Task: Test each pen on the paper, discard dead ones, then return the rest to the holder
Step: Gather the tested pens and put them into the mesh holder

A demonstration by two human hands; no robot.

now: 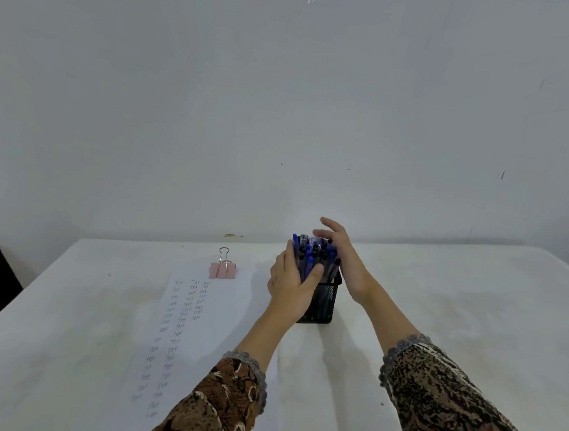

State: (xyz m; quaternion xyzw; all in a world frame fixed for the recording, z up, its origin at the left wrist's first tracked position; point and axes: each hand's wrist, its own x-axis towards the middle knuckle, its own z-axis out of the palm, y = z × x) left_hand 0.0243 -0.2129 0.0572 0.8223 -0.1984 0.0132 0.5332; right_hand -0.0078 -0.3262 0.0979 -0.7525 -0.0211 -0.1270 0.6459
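The left hand (290,284) is clasping the blue pens (311,253), thumb curling round them; they are standing upright in the black mesh holder (324,301); the right hand (344,258), fingers straight, is touching their right side; the paper (222,316) is lying leftward, nearer the left hand.
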